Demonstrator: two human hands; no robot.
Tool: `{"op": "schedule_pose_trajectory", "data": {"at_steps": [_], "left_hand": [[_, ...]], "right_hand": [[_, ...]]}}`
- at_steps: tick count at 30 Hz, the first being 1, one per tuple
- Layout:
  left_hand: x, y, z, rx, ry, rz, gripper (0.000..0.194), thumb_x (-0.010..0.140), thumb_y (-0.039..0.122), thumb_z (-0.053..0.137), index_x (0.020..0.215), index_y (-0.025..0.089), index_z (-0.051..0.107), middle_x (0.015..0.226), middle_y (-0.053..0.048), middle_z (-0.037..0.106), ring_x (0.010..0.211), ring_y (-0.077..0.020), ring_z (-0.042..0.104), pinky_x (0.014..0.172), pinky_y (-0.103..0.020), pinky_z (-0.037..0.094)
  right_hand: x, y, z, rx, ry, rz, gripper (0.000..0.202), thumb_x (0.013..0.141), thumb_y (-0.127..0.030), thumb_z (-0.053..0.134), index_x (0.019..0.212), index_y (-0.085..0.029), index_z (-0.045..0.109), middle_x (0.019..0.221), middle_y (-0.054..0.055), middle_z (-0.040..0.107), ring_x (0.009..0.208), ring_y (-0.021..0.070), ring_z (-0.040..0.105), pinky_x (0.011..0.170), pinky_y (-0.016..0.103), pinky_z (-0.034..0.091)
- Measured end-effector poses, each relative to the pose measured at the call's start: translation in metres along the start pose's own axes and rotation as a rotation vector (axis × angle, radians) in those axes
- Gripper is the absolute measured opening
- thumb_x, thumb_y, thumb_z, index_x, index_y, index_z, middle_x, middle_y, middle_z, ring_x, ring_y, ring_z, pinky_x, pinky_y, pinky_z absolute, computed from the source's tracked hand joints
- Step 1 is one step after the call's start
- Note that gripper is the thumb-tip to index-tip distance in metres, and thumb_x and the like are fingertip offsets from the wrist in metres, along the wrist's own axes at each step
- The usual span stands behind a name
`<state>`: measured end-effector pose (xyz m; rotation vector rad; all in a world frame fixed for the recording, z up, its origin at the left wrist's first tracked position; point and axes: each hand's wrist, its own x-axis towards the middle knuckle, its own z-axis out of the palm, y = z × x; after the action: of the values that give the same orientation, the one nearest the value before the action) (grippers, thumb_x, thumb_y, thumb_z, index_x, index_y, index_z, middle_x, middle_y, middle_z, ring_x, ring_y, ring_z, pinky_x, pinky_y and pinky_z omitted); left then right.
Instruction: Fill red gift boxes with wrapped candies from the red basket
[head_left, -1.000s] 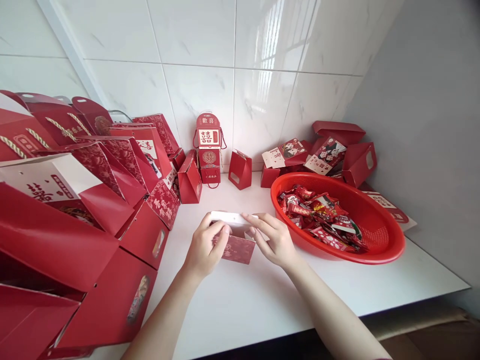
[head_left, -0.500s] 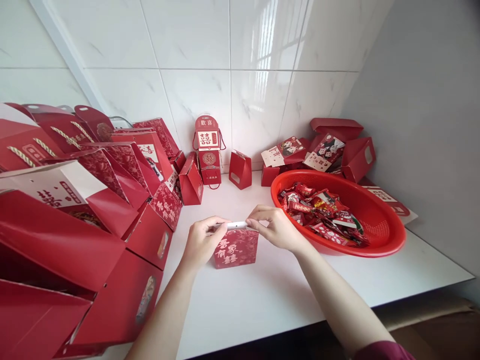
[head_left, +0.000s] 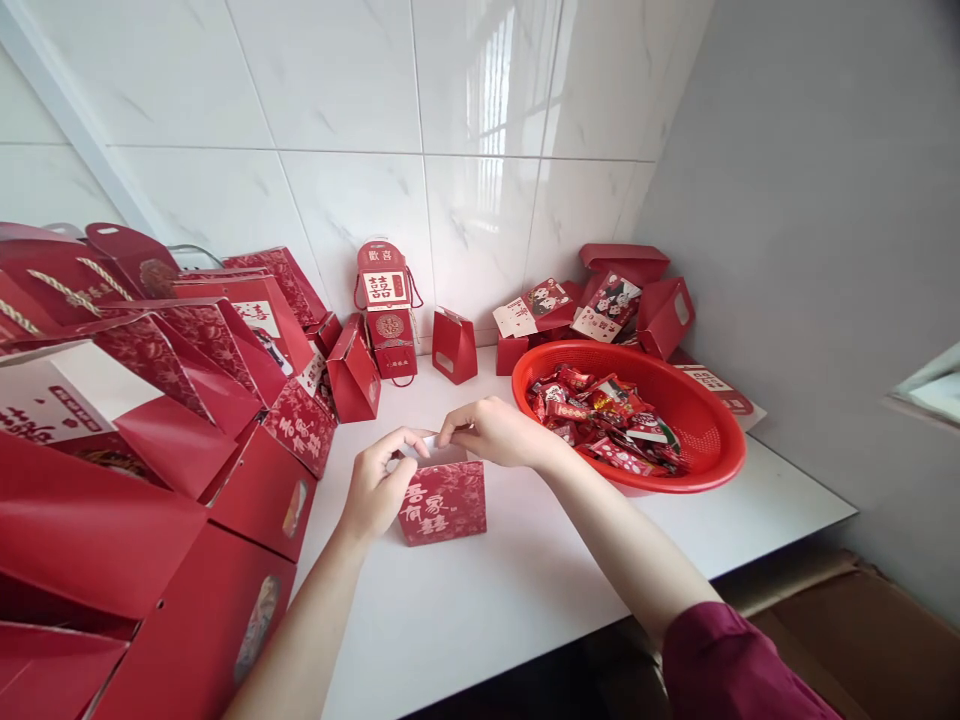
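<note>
A small red gift box (head_left: 446, 505) with pale lettering and a floral pattern stands upright on the white table, its top partly open and the white inside showing. My left hand (head_left: 381, 478) is closed on the box's upper left edge, thumb in front and fingers bent over the rim. Across the top, my right hand (head_left: 491, 432) pinches the white back flap near its middle. The fingertips of both hands are close together. Whatever lies inside the box is hidden.
Right of the box stands a red plastic basket (head_left: 720, 475) holding many wrapped sweets (head_left: 611, 415). Many red gift boxes (head_left: 187, 590) crowd the left side. Along the tiled wall are a stacked box (head_left: 388, 310), a small windowed box (head_left: 454, 345) and a pile of boxes (head_left: 622, 265).
The top of the box has come apart, showing more of its white inside. My right hand has moved from its right corner toward the back middle. The whole view has shifted right.
</note>
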<state>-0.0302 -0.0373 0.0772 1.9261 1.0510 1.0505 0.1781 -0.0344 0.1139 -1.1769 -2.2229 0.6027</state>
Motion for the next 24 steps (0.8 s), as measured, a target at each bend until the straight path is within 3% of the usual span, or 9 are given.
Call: {"op": "schedule_pose_trajectory", "data": {"at_steps": [3,5,8,10,13,16,19,22,24], "left_hand": [[-0.001,-0.01,-0.005,-0.009,-0.064,0.144,0.024,0.082,0.017,0.042,0.082,0.02,0.065,0.122,-0.003,0.063,0.106,-0.0194,0.059,0.081,-0.028,0.044],[-0.001,-0.013,-0.006,0.008,-0.034,0.204,0.028,0.088,0.022,0.041,0.074,0.019,0.065,0.125,-0.005,0.062,0.121,-0.0235,0.054,0.096,-0.032,0.04],[-0.002,-0.017,-0.002,0.049,0.082,0.269,0.041,0.096,0.028,0.036,0.06,0.018,0.054,0.121,-0.008,0.065,0.122,-0.0254,0.054,0.1,-0.036,0.038],[-0.004,-0.019,0.004,0.097,0.145,0.336,0.043,0.097,0.027,0.033,0.058,0.019,0.049,0.121,-0.009,0.066,0.122,-0.026,0.054,0.1,-0.039,0.039],[-0.006,-0.02,0.012,0.139,0.184,0.392,0.041,0.098,0.027,0.031,0.06,0.019,0.046,0.12,-0.01,0.065,0.12,-0.026,0.054,0.098,-0.04,0.04],[-0.008,-0.02,0.018,0.136,0.19,0.389,0.039,0.098,0.027,0.031,0.061,0.02,0.044,0.118,-0.011,0.066,0.116,-0.0258,0.055,0.095,-0.041,0.041],[-0.009,-0.019,0.019,0.137,0.192,0.395,0.039,0.097,0.027,0.032,0.061,0.02,0.044,0.117,-0.011,0.066,0.115,-0.0264,0.055,0.095,-0.041,0.041],[-0.009,-0.019,0.018,0.137,0.198,0.388,0.038,0.097,0.026,0.031,0.062,0.019,0.045,0.119,-0.011,0.065,0.116,-0.0263,0.055,0.095,-0.04,0.041],[-0.009,-0.019,0.019,0.14,0.202,0.383,0.038,0.097,0.025,0.032,0.062,0.019,0.046,0.122,-0.01,0.064,0.116,-0.0263,0.055,0.095,-0.04,0.041]], "right_hand": [[-0.002,0.001,-0.012,0.003,-0.108,0.044,0.025,0.083,-0.017,0.063,0.105,-0.025,0.073,0.105,0.002,0.071,0.091,0.0167,0.065,0.077,0.026,0.048],[-0.004,0.001,-0.02,0.007,-0.205,0.022,0.043,0.078,-0.02,0.071,0.12,-0.027,0.067,0.125,0.005,0.063,0.11,0.0203,0.061,0.087,0.028,0.049],[-0.01,0.001,-0.027,0.007,-0.336,-0.04,0.064,0.078,-0.022,0.074,0.138,-0.031,0.053,0.146,0.007,0.046,0.136,0.0235,0.043,0.104,0.034,0.042],[-0.017,0.001,-0.03,0.033,-0.372,-0.071,0.065,0.082,-0.028,0.072,0.142,-0.033,0.048,0.154,0.007,0.036,0.144,0.0242,0.03,0.112,0.037,0.035],[-0.034,0.005,-0.044,0.064,-0.308,-0.053,0.059,0.089,-0.039,0.064,0.145,-0.031,0.045,0.158,0.006,0.031,0.144,0.0235,0.031,0.115,0.038,0.03],[-0.059,0.023,-0.074,-0.031,-0.17,0.117,0.054,0.092,-0.042,0.058,0.144,-0.031,0.046,0.153,0.004,0.041,0.138,0.0238,0.041,0.112,0.038,0.035],[-0.089,0.063,-0.111,-0.235,-0.053,0.422,0.043,0.092,-0.038,0.054,0.134,-0.031,0.057,0.141,0.002,0.055,0.126,0.0264,0.054,0.104,0.038,0.043],[-0.12,0.11,-0.139,-0.491,-0.043,0.729,0.028,0.09,-0.027,0.052,0.109,-0.022,0.072,0.118,0.008,0.07,0.108,0.0285,0.065,0.093,0.038,0.048],[-0.137,0.135,-0.148,-0.595,-0.061,0.827,0.026,0.089,-0.029,0.052,0.097,-0.019,0.074,0.108,0.01,0.073,0.101,0.0286,0.067,0.089,0.037,0.048]]}}
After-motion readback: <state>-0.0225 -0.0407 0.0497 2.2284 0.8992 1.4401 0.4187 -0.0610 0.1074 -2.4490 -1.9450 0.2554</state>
